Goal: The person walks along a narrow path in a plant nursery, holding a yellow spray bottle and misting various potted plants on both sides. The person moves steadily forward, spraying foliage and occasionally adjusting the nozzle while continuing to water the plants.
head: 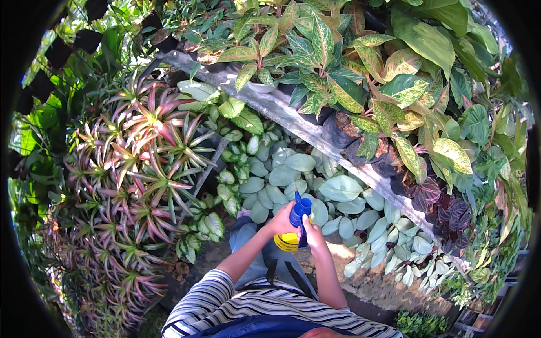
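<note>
A yellow pressure sprayer bottle (286, 241) with a blue head (301, 210) is held in front of my body, its nozzle pointing away from me. My left hand (284, 220) wraps the bottle's neck from the left. On its right side, my right hand (312, 233) grips the blue handle, the thumb up near the top. Fine spray seems to leave the nozzle tip. Just beyond lie silvery-green leafed plants (340, 188), with green-and-white variegated plants (228, 190) to their left.
A pale ledge (296, 122) runs diagonally across, with potted aglaonemas (321, 63) behind it. Pink-green bromeliad-like plants (148, 169) crowd the left. Dark purple foliage (448, 211) stands at the right. A paved path (380, 291) shows beside my legs.
</note>
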### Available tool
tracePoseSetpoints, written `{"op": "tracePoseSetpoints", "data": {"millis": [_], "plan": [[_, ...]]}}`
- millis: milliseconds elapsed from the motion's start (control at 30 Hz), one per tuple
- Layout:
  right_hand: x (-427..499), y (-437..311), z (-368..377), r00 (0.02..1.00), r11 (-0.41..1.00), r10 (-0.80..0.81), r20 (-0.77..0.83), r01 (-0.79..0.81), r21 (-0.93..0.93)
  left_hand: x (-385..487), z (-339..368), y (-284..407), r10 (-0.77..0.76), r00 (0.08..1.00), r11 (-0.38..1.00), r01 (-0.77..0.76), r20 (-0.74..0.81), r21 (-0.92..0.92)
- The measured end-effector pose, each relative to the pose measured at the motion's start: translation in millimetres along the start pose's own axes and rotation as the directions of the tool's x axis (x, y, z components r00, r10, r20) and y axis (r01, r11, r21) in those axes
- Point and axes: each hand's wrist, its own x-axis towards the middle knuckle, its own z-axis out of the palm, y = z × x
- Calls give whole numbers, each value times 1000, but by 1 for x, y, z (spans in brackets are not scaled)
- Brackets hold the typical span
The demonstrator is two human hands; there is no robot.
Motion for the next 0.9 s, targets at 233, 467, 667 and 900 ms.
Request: {"op": "tracePoseSetpoints", "data": {"millis": [233, 467, 667, 900], "plan": [[-6, 5, -5, 1000, 1000, -13, 28, 13, -2, -5, 7, -7, 39, 999, 999, -39, 7, -20], [-9, 28, 1, 995, 1000, 28, 95, -29, 9, -32, 8, -23, -58, 998, 998, 58, 21, -9], [-24, 54, 10, 999, 993, 21, -31, -18, 120, -40, 5, -31, -154, 954, 987, 161, 257, -8], [-36, 94, 9, 942, 950, 85, -325, 22, 312, -36, 2, -24, -251, 823, 891, -9, 509, 453]]}}
